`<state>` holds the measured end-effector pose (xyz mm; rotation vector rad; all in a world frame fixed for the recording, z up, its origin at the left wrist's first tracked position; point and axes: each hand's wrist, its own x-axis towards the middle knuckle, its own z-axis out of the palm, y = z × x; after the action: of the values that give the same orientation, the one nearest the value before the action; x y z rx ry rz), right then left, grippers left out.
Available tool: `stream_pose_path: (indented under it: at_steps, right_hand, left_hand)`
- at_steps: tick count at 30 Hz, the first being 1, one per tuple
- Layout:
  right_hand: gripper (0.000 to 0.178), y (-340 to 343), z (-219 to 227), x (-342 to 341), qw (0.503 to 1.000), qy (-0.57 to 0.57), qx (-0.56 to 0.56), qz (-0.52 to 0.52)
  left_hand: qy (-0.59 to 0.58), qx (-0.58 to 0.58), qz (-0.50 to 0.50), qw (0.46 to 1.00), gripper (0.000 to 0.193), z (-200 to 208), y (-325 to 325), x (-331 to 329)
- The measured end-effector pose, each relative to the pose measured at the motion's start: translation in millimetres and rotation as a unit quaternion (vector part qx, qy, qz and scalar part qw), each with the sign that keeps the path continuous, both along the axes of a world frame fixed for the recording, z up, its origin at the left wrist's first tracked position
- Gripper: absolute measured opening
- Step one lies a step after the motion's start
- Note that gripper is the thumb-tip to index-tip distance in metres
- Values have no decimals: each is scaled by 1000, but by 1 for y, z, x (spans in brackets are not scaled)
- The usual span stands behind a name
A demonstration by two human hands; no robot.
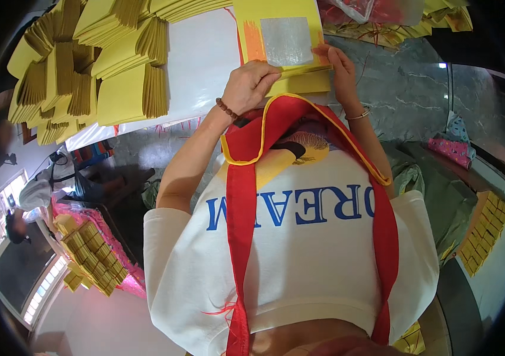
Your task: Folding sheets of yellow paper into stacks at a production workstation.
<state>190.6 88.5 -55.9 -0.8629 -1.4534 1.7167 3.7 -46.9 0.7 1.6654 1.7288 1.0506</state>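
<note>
A stack of yellow paper sheets point(276, 12) lies at the white table's edge; the top sheet carries a silver foil square point(288, 40) beside an orange stripe. My left hand point(249, 86), with a brown bead bracelet on the wrist, has its fingers curled over the stack's near left corner. My right hand point(341, 71), wearing a thin bracelet, pinches the stack's right edge next to the foil. Below the hands I see my own white printed shirt and a red apron with yellow trim point(241, 196).
Fanned piles of folded yellow paper point(86, 65) cover the white table point(199, 59) to the left. A person point(39, 190) sits at the left near pink bags of yellow bundles point(89, 252). More yellow bundles point(483, 234) and a green bag lie on the right, over grey marble floor.
</note>
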Motion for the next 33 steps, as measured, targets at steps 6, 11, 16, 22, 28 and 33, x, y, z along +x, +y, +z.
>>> stream_pose_path:
  at_steps: [6,11,16,22,28,33]
  right_hand:
    - [29,-3,2,-2,1000,2,-10,-9]
    - [30,-3,1,-2,1000,-7,-6,-18]
    - [28,-5,6,-3,1000,-7,-15,-26]
    - [29,-4,2,-3,999,-3,-11,-34]
    - [27,0,-2,7,999,24,-25,22]
    - [24,2,-11,12,990,-17,110,92]
  left_hand:
    - [-79,-57,28,995,17,-4,1,-4]
    - [-106,-88,43,990,18,-3,3,-3]
    - [-140,-122,56,981,16,-3,7,-6]
    - [-209,-158,58,963,15,-8,9,-8]
    - [-247,-160,85,952,19,-7,11,-13]
    - [-91,-97,-24,991,33,18,4,-15]
